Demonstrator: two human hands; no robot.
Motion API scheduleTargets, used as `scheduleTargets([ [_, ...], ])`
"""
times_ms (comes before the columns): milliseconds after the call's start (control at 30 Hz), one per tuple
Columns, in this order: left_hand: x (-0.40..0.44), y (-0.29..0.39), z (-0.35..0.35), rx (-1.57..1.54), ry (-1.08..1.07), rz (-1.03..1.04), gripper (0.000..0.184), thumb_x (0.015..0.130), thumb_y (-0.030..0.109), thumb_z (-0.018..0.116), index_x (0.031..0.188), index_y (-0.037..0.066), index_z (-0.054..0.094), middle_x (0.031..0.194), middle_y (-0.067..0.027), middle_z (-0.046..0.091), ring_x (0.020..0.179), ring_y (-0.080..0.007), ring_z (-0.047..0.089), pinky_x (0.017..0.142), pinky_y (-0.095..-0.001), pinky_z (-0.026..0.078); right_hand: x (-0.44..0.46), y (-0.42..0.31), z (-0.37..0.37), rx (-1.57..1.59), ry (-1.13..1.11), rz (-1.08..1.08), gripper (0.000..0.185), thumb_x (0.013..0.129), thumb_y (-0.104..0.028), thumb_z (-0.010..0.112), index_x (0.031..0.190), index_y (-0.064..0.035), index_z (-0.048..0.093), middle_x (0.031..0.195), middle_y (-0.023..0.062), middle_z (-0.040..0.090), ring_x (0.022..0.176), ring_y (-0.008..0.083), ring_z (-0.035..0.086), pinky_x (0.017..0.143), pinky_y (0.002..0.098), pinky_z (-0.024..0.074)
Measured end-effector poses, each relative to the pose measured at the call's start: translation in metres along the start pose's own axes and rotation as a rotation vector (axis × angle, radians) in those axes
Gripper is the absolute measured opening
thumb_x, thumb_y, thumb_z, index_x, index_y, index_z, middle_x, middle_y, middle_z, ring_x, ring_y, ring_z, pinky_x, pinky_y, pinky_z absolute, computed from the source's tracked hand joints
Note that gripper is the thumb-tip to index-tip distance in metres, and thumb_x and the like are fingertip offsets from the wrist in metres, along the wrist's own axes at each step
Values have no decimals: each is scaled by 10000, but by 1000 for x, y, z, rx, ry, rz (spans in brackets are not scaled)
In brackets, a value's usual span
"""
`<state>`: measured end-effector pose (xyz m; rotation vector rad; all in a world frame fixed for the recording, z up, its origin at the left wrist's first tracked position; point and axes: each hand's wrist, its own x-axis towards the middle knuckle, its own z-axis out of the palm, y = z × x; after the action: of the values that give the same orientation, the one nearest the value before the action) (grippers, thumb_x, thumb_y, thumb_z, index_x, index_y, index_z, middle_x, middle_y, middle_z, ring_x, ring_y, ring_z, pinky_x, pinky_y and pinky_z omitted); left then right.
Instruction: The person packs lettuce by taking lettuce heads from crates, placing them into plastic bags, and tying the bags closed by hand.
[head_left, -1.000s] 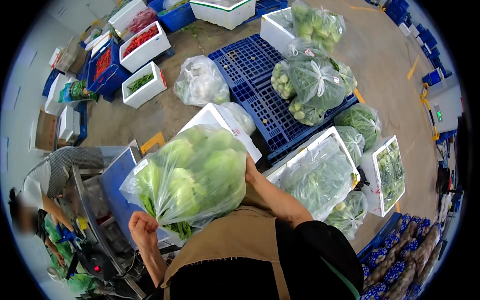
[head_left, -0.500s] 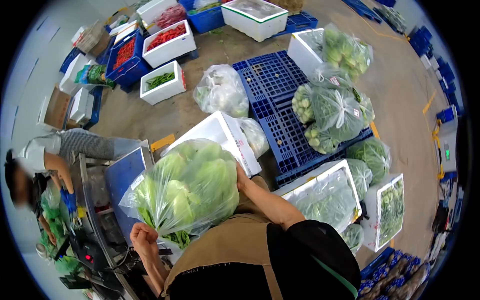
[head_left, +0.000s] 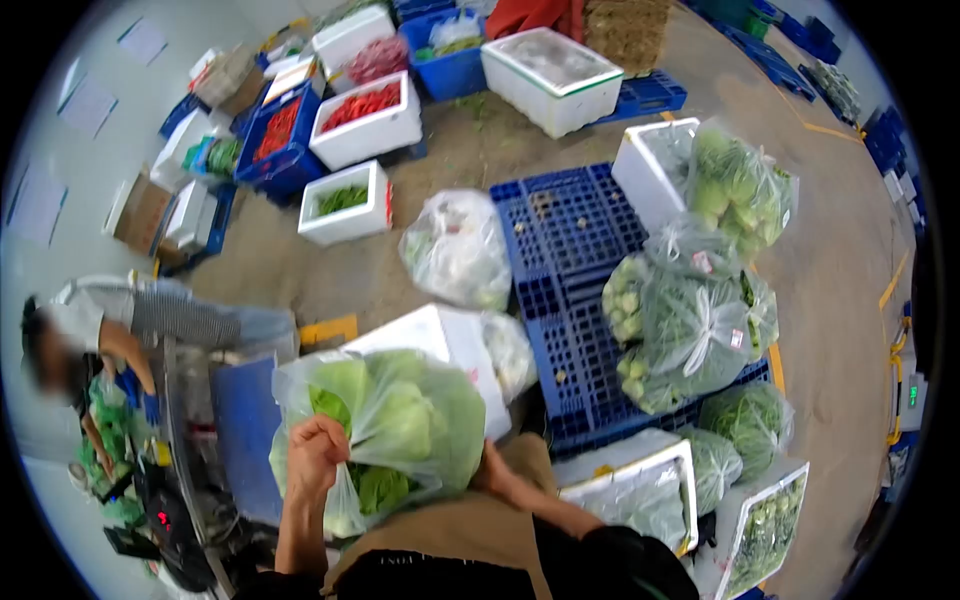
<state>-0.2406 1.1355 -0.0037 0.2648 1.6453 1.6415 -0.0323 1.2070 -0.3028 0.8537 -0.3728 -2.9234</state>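
A clear plastic bag of pale green leafy vegetables (head_left: 420,410) is held up in front of my body. My left hand (head_left: 314,458) is closed in a fist round the gathered plastic near the bag's mouth, and darker leaves show beside it. Against the bag's right side lies my right hand (head_left: 492,472), supporting it, with its fingers partly hidden behind the plastic. Just beyond the bag is a white foam box (head_left: 440,335). To the left, a blue surface (head_left: 248,425) sits in a metal-framed stand.
A blue pallet (head_left: 570,260) carries bagged greens (head_left: 690,320) on its right. White foam boxes (head_left: 365,125) of red and green peppers stand at the back left. Another person (head_left: 120,340) works at far left. An open foam box (head_left: 640,500) is close on my right.
The bag has turned, bringing its gathered mouth toward me. My left hand has risen to the front of the bag, while my right hand has shifted lower. The camera view has tilted up.
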Motion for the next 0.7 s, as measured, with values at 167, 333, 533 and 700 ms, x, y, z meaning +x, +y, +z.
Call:
scheduleTargets([
  [167,104,17,117,110,-135,-111,183,703,-107,404,644,-1,541,540,-49,463,428,-84,328,406,-228,247,-49,-74,30,103,-89,-121,751,858,-672,382,1408,-162,353,1456,55,330,1323,288,302,1089,479,245],
  [333,203,17,213,237,-258,-103,170,687,-82,406,663,4,551,564,-54,484,462,-101,381,420,-245,283,-49,-203,53,258,-115,-453,720,854,-650,426,1384,-165,384,1431,37,376,1294,272,359,1081,469,266],
  [533,401,-19,330,208,-268,8,121,770,-40,412,748,37,503,576,-63,454,475,-147,400,450,-278,332,8,-419,36,309,-45,-876,720,897,-599,415,1441,-157,252,1487,90,259,1342,305,277,1087,508,235],
  [700,550,-122,403,-173,-219,-50,139,826,-20,396,820,86,485,536,-11,334,438,-129,298,436,-303,306,-43,-466,31,-542,422,-973,801,902,-488,528,1477,-99,127,1488,165,214,1269,309,404,1000,447,379],
])
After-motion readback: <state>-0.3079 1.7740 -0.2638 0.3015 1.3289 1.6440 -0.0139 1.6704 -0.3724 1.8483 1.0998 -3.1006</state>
